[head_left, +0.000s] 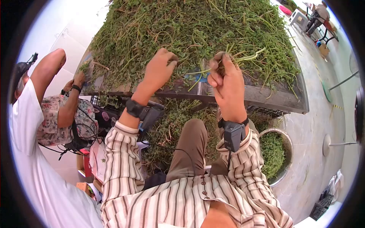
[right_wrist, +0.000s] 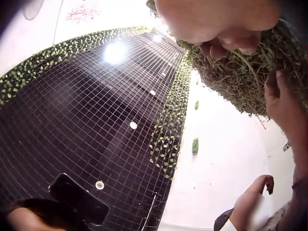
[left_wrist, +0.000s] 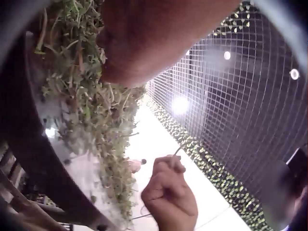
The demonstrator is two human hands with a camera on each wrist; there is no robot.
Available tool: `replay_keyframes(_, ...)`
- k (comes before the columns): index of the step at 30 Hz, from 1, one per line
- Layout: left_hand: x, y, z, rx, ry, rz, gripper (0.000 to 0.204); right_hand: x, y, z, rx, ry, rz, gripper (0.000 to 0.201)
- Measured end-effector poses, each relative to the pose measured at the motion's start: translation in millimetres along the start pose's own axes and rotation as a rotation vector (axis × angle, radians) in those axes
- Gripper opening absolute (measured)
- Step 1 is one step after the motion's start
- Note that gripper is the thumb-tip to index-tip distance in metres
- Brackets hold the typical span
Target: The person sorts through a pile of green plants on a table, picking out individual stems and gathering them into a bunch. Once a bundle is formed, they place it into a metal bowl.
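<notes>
My right hand [head_left: 230, 85] is raised over the near edge of a heap of leafy green plants [head_left: 182, 34]. Between its thumb and fingers it pinches a small bunch of green stems [head_left: 249, 57], whose pale ends stick out to the right. The left wrist view also shows the right hand [left_wrist: 168, 192], with a short stem above its fingertips. My left hand [head_left: 159, 70] hovers at the front of the heap, fingers loosely bent, with nothing visible in its grip. In the right wrist view the left hand [right_wrist: 286, 103] appears beside the heap.
The heap covers a dark-edged table [head_left: 273, 100]. Below stand a round tub [head_left: 289, 152] of greens and more loose plants [head_left: 167, 125]. At left, another person's hand [head_left: 79, 79] works at the table corner, beside a person in a white shirt [head_left: 34, 152].
</notes>
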State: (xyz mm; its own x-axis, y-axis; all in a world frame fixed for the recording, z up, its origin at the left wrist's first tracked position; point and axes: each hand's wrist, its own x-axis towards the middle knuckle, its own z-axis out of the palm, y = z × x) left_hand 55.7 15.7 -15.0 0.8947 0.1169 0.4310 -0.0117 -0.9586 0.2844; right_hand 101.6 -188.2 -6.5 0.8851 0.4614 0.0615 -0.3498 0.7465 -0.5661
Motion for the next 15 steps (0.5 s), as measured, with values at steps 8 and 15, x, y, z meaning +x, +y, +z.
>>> replay_keyframes(8, -4, 45, -26, -0.446, 0.041, -0.081, 0.014, -4, 13, 5, -0.111, 0.028, 0.171, 0.016)
replay_keyframes(15, -12, 59, -15, -0.375, 0.087, 0.058, 0.015, -4, 21, 9, -0.098, -0.017, 0.168, 0.011)
